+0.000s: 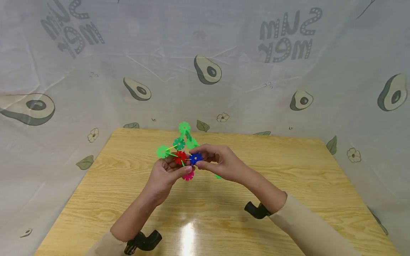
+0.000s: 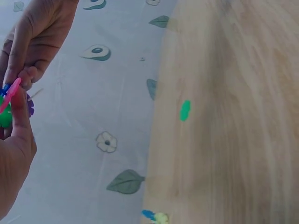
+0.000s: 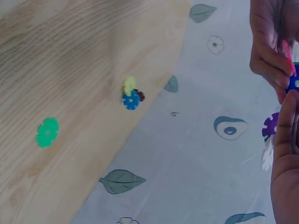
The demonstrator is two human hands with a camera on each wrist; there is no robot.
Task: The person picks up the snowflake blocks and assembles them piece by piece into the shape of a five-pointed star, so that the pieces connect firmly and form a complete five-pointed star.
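Joined slotted plastic flower discs are held up over the table. My left hand [image 1: 160, 179] grips this structure near a red disc [image 1: 180, 157] and a pink disc [image 1: 188, 176], thumb in front. Between its thumb and fingers my right hand [image 1: 229, 165] pinches a blue disc [image 1: 195, 158], right beside the red one. Light green discs [image 1: 162, 152] and a dark green disc [image 1: 179, 144] stick out to the left and top. In the right wrist view a purple disc [image 3: 269, 127] and a white disc [image 3: 267, 156] show too. My fingers hide part of the structure.
A loose green disc [image 3: 47, 132] lies on the wooden table [image 1: 112, 199]. Farther back on it sits a small cluster of yellow, blue and brown discs [image 3: 131, 99]. A patterned cloth [image 1: 173, 71] hangs behind. Black mounts [image 1: 150, 241] are on both wrists.
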